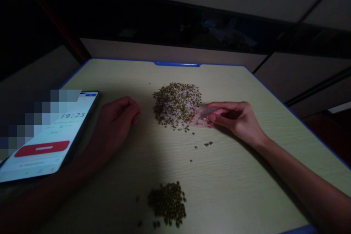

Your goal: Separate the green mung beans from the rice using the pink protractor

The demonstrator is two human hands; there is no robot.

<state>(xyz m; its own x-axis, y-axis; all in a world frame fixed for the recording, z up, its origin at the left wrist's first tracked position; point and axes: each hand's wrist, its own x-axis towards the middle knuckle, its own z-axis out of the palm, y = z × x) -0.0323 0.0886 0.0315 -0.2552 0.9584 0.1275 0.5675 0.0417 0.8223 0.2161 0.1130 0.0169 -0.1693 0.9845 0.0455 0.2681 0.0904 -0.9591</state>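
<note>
My right hand pinches a small clear plastic bag with pink print between thumb and fingers. The bag's far end touches the right edge of a mixed pile of green beans and white grains. To the left of that pile, my left hand rests over the table with its fingers curled together; whether anything is in them is hidden. Closer to me lies a smaller heap of green beans. A few stray beans are scattered between the two piles.
A lit phone showing 19:23 stands at the left, close to my left forearm. The pale wood-grain table has a blue rim and a blue handle at its far edge. Cabinet panels rise behind it in dim light.
</note>
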